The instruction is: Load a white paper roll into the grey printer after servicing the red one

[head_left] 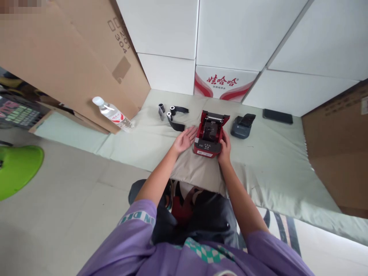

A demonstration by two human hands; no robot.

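Observation:
A red and black label printer (211, 132) stands on the cloth-covered surface, its lid raised and dark ribbon showing inside. My left hand (185, 140) lies beside its left side, palm turned up and fingers stretched out, holding nothing. Against the printer's right side, my right hand (225, 148) grips the casing; some of its fingers are hidden. Left of the printer are ribbon rolls with loose black tails, one roll (172, 110) at the back and another (169, 116) nearer. A small dark spool (161, 107) sits farther left. To the right rests a dark grey device (241, 128) with a black flap.
A water bottle (113, 114) leans at the left against a large brown carton (86, 50). White boxes (227, 82) are stacked behind. A black phone (277, 116) lies at the back right, near another brown carton (339, 145). A green stool (20, 166) stands left.

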